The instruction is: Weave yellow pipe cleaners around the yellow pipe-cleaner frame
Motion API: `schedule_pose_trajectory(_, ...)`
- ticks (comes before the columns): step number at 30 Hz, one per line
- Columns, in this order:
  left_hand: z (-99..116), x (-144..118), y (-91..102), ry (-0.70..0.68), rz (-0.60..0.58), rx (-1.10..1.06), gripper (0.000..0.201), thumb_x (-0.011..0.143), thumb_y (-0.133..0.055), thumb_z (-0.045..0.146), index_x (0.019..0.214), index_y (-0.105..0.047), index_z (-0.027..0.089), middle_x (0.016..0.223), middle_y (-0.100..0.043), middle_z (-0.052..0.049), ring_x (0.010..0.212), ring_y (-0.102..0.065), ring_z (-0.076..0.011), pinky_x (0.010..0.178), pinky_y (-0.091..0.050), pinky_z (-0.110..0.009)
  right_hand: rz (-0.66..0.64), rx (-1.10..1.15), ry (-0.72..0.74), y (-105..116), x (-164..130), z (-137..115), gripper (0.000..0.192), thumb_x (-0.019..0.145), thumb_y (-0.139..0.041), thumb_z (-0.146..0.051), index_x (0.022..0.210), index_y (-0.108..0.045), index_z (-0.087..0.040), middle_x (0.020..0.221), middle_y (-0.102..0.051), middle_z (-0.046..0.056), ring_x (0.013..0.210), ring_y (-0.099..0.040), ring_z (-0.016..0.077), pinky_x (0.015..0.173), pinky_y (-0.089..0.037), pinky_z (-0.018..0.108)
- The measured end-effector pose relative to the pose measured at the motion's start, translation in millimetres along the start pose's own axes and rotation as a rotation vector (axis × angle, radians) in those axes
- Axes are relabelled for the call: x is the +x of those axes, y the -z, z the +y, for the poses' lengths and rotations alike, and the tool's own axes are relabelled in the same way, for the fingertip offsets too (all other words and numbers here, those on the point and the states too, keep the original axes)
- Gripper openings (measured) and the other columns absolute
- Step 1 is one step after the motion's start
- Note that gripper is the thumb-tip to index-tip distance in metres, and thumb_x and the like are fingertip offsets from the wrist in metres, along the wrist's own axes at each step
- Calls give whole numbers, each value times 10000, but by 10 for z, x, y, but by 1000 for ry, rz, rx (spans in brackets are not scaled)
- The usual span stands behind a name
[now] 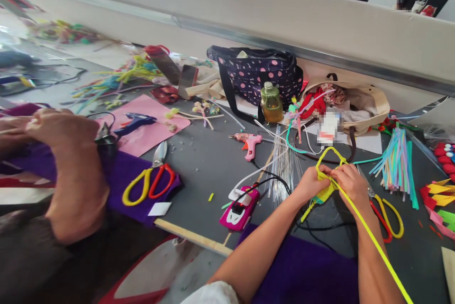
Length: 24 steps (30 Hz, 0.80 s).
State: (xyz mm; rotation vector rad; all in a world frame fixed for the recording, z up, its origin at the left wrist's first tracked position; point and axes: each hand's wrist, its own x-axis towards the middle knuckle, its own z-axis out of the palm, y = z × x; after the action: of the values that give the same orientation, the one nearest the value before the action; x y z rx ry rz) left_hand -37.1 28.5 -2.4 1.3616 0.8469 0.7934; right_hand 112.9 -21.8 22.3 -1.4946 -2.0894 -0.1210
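Both my hands are together at the right of the table, closed on a small piece of yellow work. My left hand (313, 184) grips the yellow woven piece (325, 194), which has a bit of teal at its lower edge. Close against it, my right hand (351, 183) pinches the yellow strand (373, 233), which looks like thick yarn or a long pipe cleaner. The strand loops above my fingers and runs down over my right forearm. My fingers hide part of the piece. Beside my right wrist lie scissors (393, 218) with red and yellow handles.
A pink glue gun (251, 145), clear glue sticks (284, 171) and a magenta power strip (240, 209) lie left of my hands. Pastel stems (398, 161) lie right. Behind stand a bottle (271, 102) and a dotted bag (256, 71). A co-worker's arm (76, 166) is at left, near other scissors (152, 180).
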Motion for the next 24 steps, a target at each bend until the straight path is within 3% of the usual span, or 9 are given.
schedule_pose_trajectory(7, 6, 2, 1, -21, 3, 53, 211, 605, -551, 129, 781, -668, 137, 673, -607, 9, 627, -492, -121, 595, -363, -219, 71, 47, 4, -68, 6, 28, 159, 917, -520, -150, 856, -653, -213, 813, -622, 49, 851, -541, 197, 711, -437, 286)
schedule_pose_trajectory(19, 119, -56, -1, 52, -27, -265, 152, 599, -650, 169, 745, -624, 140, 655, -562, 24, 584, -465, -97, 559, -323, -215, 158, 149, -2, -100, -13, -32, 209, 922, -490, -144, 940, -675, -239, 823, -608, 42, 839, -546, 189, 714, -444, 305)
schedule_pose_trajectory(24, 159, -58, 22, 156, 14, -459, 265, 561, -699, 179, 821, -683, 133, 736, -645, -13, 626, -551, -120, 628, -405, -238, 240, 157, -2, -102, -1, -51, 160, 905, -531, -141, 928, -662, -230, 841, -617, 43, 824, -541, 191, 717, -439, 312)
